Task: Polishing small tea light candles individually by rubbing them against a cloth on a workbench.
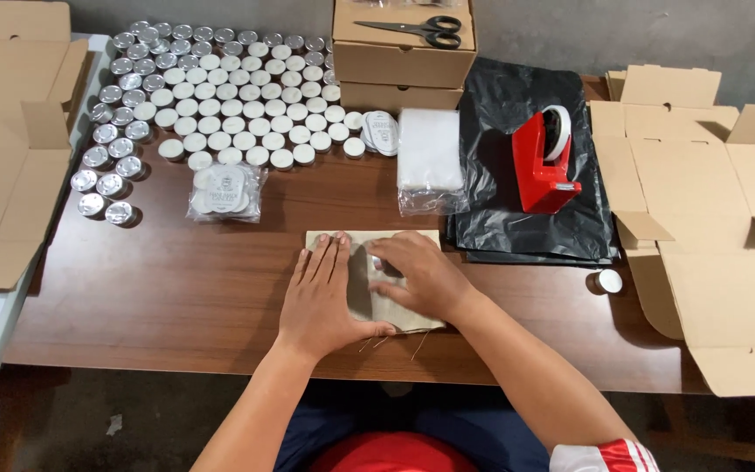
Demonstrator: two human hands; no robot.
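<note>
Both hands, left hand (321, 293) and right hand (417, 275), lay open-fingered, gripping nothing, flat on the beige rectangular cloth pouch (362, 293), left of the red plastic tape dispenser (542, 162)

Single head-worn view, looking steeply down over the wooden table (176, 297), near, facing the far wall

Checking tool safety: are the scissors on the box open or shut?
Shut. The scissors lie flat on the top cardboard box, blades together in one point.
</note>
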